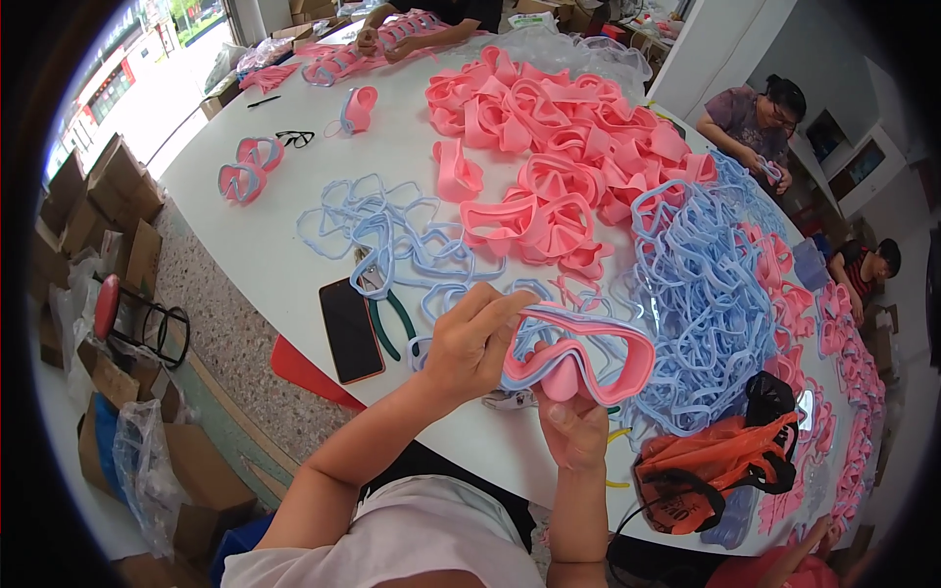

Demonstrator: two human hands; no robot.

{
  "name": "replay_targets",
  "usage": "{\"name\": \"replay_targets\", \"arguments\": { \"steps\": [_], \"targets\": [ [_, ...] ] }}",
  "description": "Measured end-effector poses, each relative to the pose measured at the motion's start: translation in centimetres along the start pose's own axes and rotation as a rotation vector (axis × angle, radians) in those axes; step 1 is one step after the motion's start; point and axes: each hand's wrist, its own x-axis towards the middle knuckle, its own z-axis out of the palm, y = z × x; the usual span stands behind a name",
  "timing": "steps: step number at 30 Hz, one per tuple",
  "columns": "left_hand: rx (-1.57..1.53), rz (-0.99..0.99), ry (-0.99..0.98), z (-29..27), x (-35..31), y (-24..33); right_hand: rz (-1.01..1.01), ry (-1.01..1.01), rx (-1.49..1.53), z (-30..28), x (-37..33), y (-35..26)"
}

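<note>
Between my two hands, above the table's near edge, is a pink diving mask skirt (562, 380) with a pale blue frame lying along part of its rim. My left hand (470, 341) pinches its upper left side, fingers closed over the edge. From below, my right hand (575, 429) grips it near the nose pocket, thumb against the lower rim. Just beyond lie loose pale blue frames (377, 230) and a big tangled heap of the same frames (701, 304). Farther back rises a pile of pink mask skirts (578, 127).
A dark phone (350, 330) and green-handled pliers (394, 328) lie left of my hands. An orange bag (716, 465) sits at the near right. Assembled masks (242, 180) and eyeglasses (295, 138) are at far left. Other people work around the table; cardboard boxes (123, 186) stand beyond its left edge.
</note>
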Motion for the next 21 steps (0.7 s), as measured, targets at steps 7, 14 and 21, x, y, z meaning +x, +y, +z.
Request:
{"name": "replay_targets", "arguments": {
  "steps": [7,14,21],
  "targets": [
    [0.038,0.036,0.014,0.1,0.0,-0.3,-0.026,0.1,-0.159,1.2,0.1,1.1],
    [-0.009,0.007,-0.002,0.9,-0.3,0.0,-0.231,0.373,-0.321,1.1,0.9,3.6],
    [-0.057,-0.036,-0.007,1.0,-0.6,-0.6,-0.139,0.363,-0.248,1.8,0.9,2.8]
  ]
}}
